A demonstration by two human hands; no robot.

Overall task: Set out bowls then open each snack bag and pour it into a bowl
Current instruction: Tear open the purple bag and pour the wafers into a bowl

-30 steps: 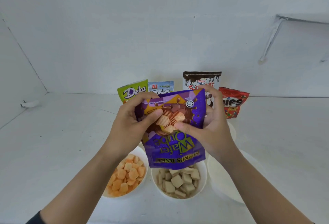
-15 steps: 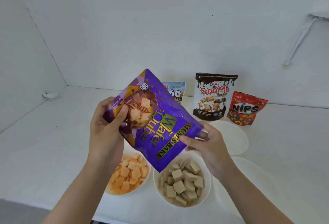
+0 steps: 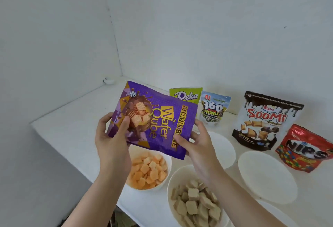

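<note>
The purple wafer bag (image 3: pixel 158 124) is held sideways above the table (image 3: pixel 75 136), long axis left to right, printed top pointing right. The left hand (image 3: pixel 111 145) grips its left end with the thumb on the front, and the right hand (image 3: pixel 200 147) pinches the right edge. Below it, one bowl (image 3: pixel 169 172) holds orange pieces and another bowl (image 3: pixel 177 175) holds beige cubes.

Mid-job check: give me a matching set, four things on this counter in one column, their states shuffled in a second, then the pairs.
Things:
1. Wafer Qube bag
2. Soomi bag
3. leftmost bowl
4. Nips-side bowl

States:
A. empty
B. holds orange pieces
C. gripped by left hand and right hand
D. standing on the counter

Pairs: 1-C, 2-D, 3-B, 4-A
</note>
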